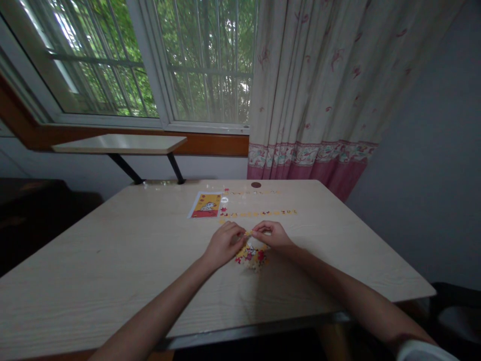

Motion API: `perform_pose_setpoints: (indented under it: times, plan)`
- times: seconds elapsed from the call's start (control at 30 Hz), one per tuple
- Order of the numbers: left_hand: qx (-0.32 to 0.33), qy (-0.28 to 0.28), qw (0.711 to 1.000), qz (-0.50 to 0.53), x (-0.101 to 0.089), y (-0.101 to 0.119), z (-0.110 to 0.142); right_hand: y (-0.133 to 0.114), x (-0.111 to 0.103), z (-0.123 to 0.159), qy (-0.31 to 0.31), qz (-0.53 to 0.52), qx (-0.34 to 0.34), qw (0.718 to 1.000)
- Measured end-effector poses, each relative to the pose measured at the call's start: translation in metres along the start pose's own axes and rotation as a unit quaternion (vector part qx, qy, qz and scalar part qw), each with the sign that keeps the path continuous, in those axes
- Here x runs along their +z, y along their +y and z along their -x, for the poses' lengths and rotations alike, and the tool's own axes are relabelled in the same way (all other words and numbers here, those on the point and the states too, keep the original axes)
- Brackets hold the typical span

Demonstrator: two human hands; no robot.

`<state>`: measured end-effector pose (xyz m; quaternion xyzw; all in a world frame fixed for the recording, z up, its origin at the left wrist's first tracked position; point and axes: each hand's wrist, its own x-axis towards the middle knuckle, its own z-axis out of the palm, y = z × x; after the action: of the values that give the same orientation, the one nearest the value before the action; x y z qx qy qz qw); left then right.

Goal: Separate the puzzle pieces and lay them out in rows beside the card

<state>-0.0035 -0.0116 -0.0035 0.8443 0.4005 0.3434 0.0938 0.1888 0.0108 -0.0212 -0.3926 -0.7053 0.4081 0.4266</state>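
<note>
On the desk (131, 260), a picture card (206, 205) lies beyond the hands (250, 236).

A small yellow piece (248, 233), seemingly a jigsaw piece though too blurred to be sure, is pinched between the fingertips of the left hand (224, 243) and right hand (273, 234), above the counter (143, 260). Just below the hands lies a loose pile (252, 257) of yellow, red and whitish pieces. Beyond them, a near row (259, 213) of mostly yellow pieces and a fainter far row (251, 192) run roughly parallel, beside a flat white-bordered print (206, 205) showing a pale bird on yellow and red.
</note>
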Motion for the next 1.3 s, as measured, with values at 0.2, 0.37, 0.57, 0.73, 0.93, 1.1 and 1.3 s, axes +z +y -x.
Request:
perform_pose_setpoints:
  times: [0.2, 0.37, 0.57, 0.73, 0.93, 1.1, 1.3]
  plan:
    - [0.025, 0.021, 0.999, 0.003, -0.004, 0.0, 0.001, -0.003, -0.001, 0.001, -0.003, 0.015, 0.01, 1.0]
    - [0.06, 0.013, 0.998, -0.028, -0.005, 0.001, 0.002, -0.001, -0.001, 0.0, 0.002, 0.019, 0.005, 1.0]
    - [0.06, 0.032, 0.997, -0.042, -0.003, 0.0, 0.002, -0.003, 0.001, 0.002, 0.009, 0.042, -0.014, 0.999]
    - [0.055, 0.037, 0.997, -0.037, -0.006, -0.002, 0.003, -0.011, -0.001, 0.008, 0.059, 0.188, -0.113, 0.974]
    - [0.063, 0.036, 0.997, -0.034, -0.007, -0.001, 0.003, -0.009, -0.004, 0.009, 0.061, 0.275, -0.19, 0.94]
    - [0.059, 0.016, 0.998, -0.021, -0.008, 0.001, 0.004, -0.009, -0.005, 0.009, 0.054, 0.309, -0.21, 0.926]
    - [0.044, -0.008, 0.999, -0.031, -0.014, -0.011, 0.006, -0.006, -0.023, 0.004, 0.122, 0.314, -0.237, 0.911]
